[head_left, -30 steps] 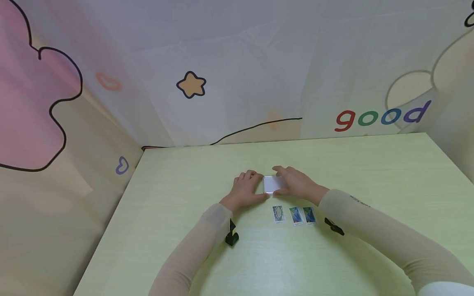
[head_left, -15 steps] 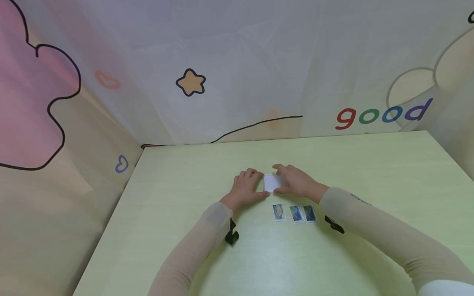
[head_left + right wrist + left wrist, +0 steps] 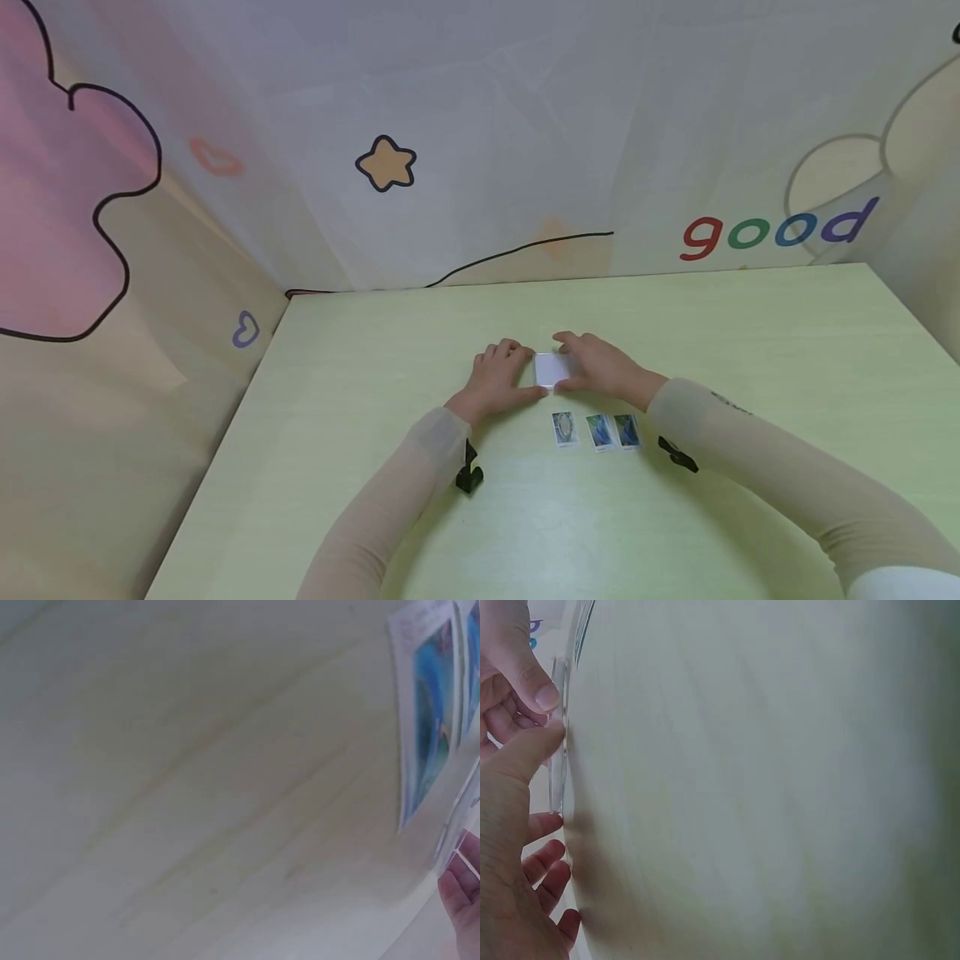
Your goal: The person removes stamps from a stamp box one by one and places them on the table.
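Observation:
A flat, white-topped case with clear plastic edges [image 3: 552, 371] lies on the table between both hands in the head view. My left hand [image 3: 495, 379] holds its left end, thumb at the near corner and forefinger at the far one. From the other side my right hand [image 3: 603, 367] grips it between thumb and fingers, covering the right end. Edge-on in the left wrist view, the case [image 3: 558, 776] looks thin and transparent, both thumbs along its near side. In the right wrist view only some fingers [image 3: 461, 889] show, at the case's clear edge.
Just nearer than the case lie three small picture cards: one with a pale oval design [image 3: 565, 428], then two bluish-green ones [image 3: 600, 432] side by side. The pale green table [image 3: 360, 450] meets a printed cloth backdrop [image 3: 480, 167] at its far edge.
The head view has tilted slightly, so the scene sits a little higher in it. Hands, case and cards keep their places relative to one another.

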A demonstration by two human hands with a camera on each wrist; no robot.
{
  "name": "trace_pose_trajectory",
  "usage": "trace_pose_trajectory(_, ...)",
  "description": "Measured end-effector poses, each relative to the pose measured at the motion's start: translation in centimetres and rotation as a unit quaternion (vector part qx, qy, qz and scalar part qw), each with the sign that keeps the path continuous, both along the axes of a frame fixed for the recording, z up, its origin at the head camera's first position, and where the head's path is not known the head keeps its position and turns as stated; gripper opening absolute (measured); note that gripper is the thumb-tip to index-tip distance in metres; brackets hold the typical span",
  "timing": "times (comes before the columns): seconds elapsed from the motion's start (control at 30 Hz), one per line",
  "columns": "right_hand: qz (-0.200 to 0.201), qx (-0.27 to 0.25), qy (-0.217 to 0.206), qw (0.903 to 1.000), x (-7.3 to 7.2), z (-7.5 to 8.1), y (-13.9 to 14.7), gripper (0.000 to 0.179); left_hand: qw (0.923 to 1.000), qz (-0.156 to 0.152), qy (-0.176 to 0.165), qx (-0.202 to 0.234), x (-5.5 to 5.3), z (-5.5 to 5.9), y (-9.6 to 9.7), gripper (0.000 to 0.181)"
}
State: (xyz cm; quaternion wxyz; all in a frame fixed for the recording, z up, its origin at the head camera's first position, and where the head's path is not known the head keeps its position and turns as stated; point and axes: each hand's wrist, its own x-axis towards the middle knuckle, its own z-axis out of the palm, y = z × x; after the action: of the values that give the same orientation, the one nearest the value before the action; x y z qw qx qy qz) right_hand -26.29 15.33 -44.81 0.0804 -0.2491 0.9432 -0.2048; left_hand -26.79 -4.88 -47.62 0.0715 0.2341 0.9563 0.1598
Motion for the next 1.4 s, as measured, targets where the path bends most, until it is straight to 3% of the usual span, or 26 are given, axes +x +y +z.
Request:
trace_pose_trajectory(0.87, -0.051, -0.025, -0.036, 0.9978, -0.1, -0.3, -0.6, 0.082, 0.9999, 0.014, -0.008, 0.001, 0.0, 0.4, 0.4, 0.061)
trace_pose_trajectory(1.4, -0.013, -0.010, -0.028, 0.9995, -0.2, -1.2, -0.1, 0.079, 0.9997, 0.016, -0.010, -0.012, 0.0, -0.5, 0.3, 0.064)
